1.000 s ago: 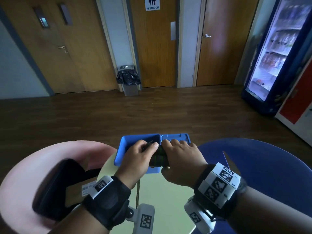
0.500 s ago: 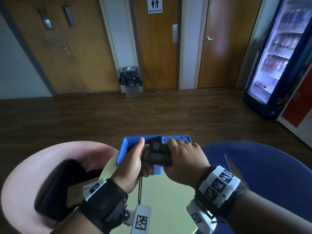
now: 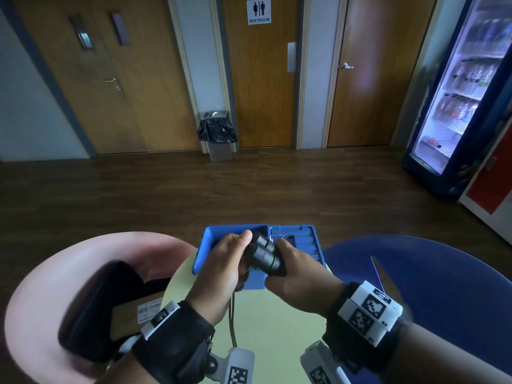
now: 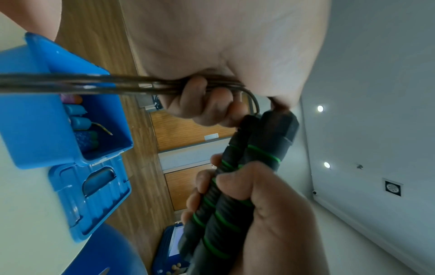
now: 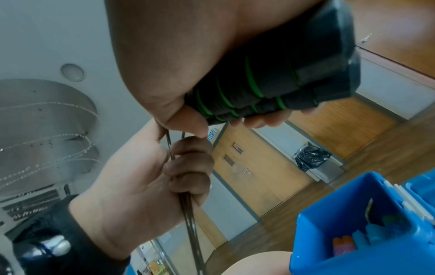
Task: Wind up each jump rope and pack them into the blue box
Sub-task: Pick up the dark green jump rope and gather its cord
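At the lower centre of the head view the right hand (image 3: 297,268) is wrapped round a pair of black foam jump rope handles (image 3: 265,253) ringed with thin green bands, held side by side just above the open blue box (image 3: 205,246). The left hand (image 3: 224,261), fingers curled, grips a bunch of dark cord strands (image 4: 132,86) running straight from the handle tips. The moulded plastic box sits on the pale round table (image 3: 266,320), its ribbed lid (image 3: 297,239) folded open at right; coloured handles (image 4: 81,122) lie inside. A door sign (image 3: 258,11) at top centre reads RESTROOM
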{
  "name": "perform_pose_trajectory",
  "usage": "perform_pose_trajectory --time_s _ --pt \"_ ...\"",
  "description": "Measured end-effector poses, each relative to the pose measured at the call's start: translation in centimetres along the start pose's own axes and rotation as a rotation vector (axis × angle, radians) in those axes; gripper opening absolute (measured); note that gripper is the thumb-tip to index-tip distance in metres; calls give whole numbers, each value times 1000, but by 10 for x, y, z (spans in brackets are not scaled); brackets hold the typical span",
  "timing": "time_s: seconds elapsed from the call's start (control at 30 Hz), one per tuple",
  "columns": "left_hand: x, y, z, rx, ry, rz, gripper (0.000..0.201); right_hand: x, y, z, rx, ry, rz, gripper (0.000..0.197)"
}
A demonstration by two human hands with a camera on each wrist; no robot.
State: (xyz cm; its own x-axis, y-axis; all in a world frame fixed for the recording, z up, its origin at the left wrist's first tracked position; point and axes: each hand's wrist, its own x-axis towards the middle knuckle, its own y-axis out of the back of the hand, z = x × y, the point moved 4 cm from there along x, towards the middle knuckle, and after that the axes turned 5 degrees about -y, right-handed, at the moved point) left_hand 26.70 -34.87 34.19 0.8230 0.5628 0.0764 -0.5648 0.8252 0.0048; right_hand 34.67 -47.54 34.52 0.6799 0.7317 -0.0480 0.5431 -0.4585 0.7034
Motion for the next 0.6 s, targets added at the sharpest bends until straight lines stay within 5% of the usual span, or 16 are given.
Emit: perform_pose_trajectory --time_s 0.2,0.47,0.53,0.6 --pt "-5 -2 -3 20 12 -25 33 -2 10 -1 -213 51 61 24" --pt "1 -7 4 84 -56 -72 40 0 10 7 -159 42 130 20" --pt "2 -12 7 59 -76 -69 46 1 8 9 -6 -27 77 20" --pt "4 -18 7 19 -75 -51 45 4 7 12 450 -186 27 24"
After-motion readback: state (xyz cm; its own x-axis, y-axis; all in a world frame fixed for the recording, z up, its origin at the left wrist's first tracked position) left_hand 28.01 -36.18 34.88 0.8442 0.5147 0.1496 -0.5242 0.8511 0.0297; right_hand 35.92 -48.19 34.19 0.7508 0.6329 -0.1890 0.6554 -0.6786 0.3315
